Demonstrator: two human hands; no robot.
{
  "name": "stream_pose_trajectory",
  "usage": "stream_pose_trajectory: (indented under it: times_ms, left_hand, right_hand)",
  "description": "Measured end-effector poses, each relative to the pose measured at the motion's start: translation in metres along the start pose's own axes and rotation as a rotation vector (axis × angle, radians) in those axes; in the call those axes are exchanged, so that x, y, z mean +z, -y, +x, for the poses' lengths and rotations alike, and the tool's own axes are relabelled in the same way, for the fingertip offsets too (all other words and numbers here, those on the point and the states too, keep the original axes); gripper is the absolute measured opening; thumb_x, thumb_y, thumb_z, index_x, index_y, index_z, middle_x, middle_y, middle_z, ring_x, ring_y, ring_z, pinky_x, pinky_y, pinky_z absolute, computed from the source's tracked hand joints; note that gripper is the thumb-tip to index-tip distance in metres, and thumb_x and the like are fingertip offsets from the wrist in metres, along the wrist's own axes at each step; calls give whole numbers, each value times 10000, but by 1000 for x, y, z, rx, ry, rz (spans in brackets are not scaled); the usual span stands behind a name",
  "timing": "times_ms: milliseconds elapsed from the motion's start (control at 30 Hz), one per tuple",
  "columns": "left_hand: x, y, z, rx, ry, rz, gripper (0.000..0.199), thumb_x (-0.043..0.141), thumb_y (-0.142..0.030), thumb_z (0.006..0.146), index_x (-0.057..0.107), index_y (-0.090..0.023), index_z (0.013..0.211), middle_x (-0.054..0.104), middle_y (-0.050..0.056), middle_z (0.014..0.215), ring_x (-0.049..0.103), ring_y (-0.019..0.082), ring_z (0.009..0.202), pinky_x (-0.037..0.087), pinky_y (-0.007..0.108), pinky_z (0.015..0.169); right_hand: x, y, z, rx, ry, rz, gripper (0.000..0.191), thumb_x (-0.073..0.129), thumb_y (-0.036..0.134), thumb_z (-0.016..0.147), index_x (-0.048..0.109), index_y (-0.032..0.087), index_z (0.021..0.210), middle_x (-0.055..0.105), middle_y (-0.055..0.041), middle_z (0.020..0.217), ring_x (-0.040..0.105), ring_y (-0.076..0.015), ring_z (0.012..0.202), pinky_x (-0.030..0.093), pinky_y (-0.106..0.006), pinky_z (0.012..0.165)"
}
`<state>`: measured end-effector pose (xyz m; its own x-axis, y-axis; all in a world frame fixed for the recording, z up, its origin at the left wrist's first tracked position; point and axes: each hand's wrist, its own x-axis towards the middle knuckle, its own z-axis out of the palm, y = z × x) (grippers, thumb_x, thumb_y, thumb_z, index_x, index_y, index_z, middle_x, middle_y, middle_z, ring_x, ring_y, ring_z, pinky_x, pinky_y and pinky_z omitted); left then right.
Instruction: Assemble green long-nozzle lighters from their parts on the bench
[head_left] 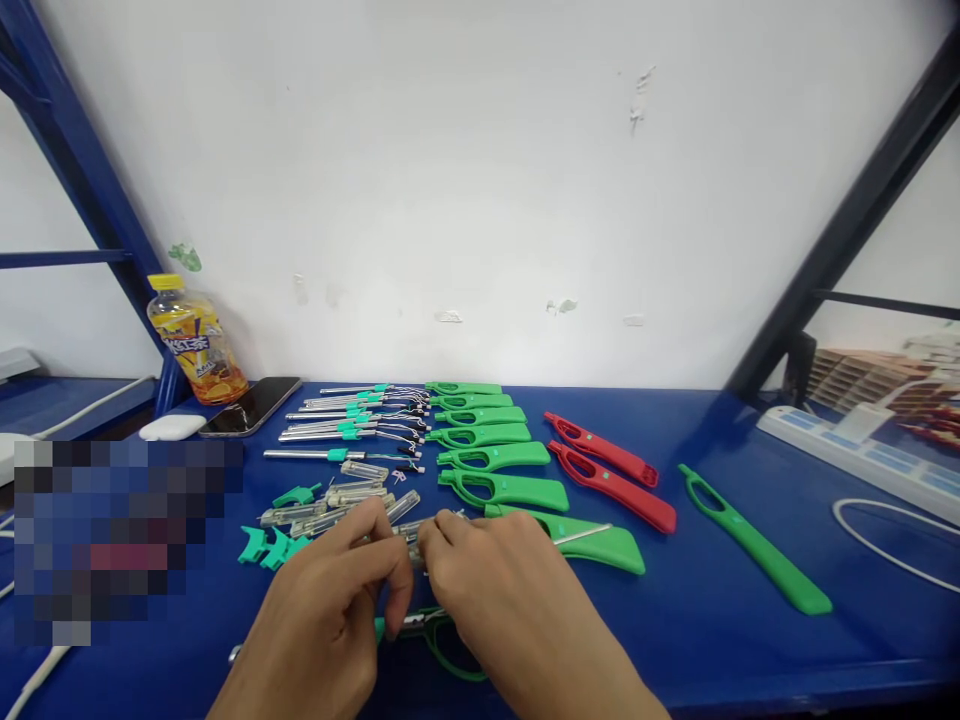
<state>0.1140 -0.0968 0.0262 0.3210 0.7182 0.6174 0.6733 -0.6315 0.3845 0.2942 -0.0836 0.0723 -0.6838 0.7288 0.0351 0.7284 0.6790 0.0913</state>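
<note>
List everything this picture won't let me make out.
Head view, all:
What the right hand grips, if anything: hidden by the hand itself.
What the left hand grips, if anything: hidden likewise.
Green part below: mostly covered by the right hand.
Whatever lies under the pixelated patch.
Right-hand white cable: cut off by the right edge.

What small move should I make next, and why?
I'd probably steady the nearest green handle with your left grip. It lies partly hidden beneath both hands, with a metal piece beside its loop, and your right grip is close to the clear tubes.
</note>
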Motion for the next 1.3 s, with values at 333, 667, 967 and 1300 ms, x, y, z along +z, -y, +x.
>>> stream_pose_trajectory:
  times_ms: [333, 667, 967, 1300]
  left_hand:
    - [0, 6, 2, -30, 5, -74, 439, 412, -77, 1003, 586, -247, 638, 629, -25, 717, 624, 121, 585, 449, 232, 529]
    - [-12, -5, 13, 0, 1, -153, 313, 499, -162, 1097, 733, -326, 969, 758, -85, 814, 733, 123, 683, 571, 177, 626]
    - [24, -9, -8, 136, 192, -11, 277, 590, -133, 1064, 759, -324, 1172, 792, -15, 1039, 777, 195, 928, 652, 277, 836]
    - [45, -1, -13, 170, 221, 47, 220, 548, -145, 1120, 723, -274, 1157, 749, 23, 1051, 721, 240, 939, 630, 367, 884]
  right_hand:
    - [7, -3, -4, -3, -42, 31, 254, 666, -30, 1007, 782, 144, 1151, 843, -89, 1057, 809, -264, 835, 281, -401, 517]
    - [-2, -30, -35, 212, -267, 244, 216, 649, 216, 1087, 689, 249, 877, 762, 14, 793, 704, -216, 653, 213, -375, 583]
    - [11, -54, -65, 396, -40, 381, 166, 601, 231, 1128, 691, 263, 991, 782, -10, 896, 740, -276, 829, 239, -376, 647]
    - [15, -49, -60, 399, 54, 353, 229, 615, 203, 1097, 701, 246, 889, 787, -14, 848, 718, -248, 760, 202, -368, 623]
